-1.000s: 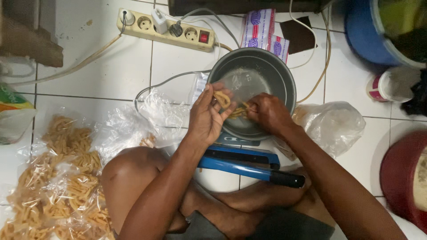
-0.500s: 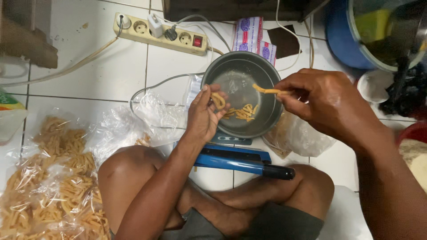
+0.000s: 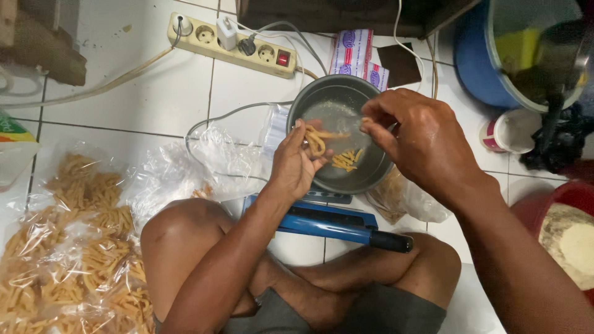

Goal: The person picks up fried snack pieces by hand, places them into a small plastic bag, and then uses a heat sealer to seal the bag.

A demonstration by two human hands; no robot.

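Note:
A grey metal bowl (image 3: 356,179) sits on the white tiled floor in front of my crossed legs, with a few yellow snack sticks (image 3: 346,159) lying in it. My left hand (image 3: 296,164) hovers at the bowl's left rim, cupping several curled snack sticks (image 3: 315,141). My right hand (image 3: 421,139) is raised over the bowl's right side, its fingertips pinching the end of a long stick that reaches to the left hand.
A blue bag sealer (image 3: 337,224) lies across my shins. Clear bags of snack sticks (image 3: 74,247) pile at the left, empty plastic bags (image 3: 198,164) beside them. A power strip (image 3: 232,38) with cables lies behind. A blue bucket (image 3: 476,55) and red basin (image 3: 557,204) stand at the right.
My right hand lifted a stick out of the bowl, swung right, then came back left, bringing the stick to my left hand's bunch.

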